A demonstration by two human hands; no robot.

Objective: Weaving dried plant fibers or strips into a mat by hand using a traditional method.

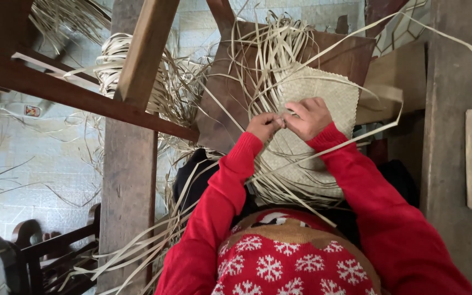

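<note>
Left hand: your left hand point(264, 126) is sitting at the centre of the view, its fingers point(273, 121) curling shut and pinching a thin pale strip point(247, 82) at the left edge of the weaving.
Right hand: your right hand point(311, 117) is lying just at 3 o'clock of the left one, touching it at the fingertips; its fingers are bending down flat and pressing on the woven mat point(323, 95), not closing around anything that shows.
Woven mat: the pale woven mat is resting under both hands, spreading from 12 o'clock down to 6 o'clock toward your lap, and leaning against a brown board point(350, 54).
Loose strips: unwoven strips point(279, 38) are fanning out from the mat's top edge toward 11 and 12 o'clock, and more are trailing from its lower edge toward 7 o'clock.
Sleeves: your red sleeves point(214, 207) are reaching up from 6 o'clock over a red jumper with white snowflakes point(279, 262).
Surroundings: a wooden post point(129, 180) is standing at 9 o'clock with a bundle of strips point(116, 60) behind it at 10 o'clock; a dark wooden chair point(55, 251) is showing at 8 o'clock on the tiled floor point(39, 164).
</note>
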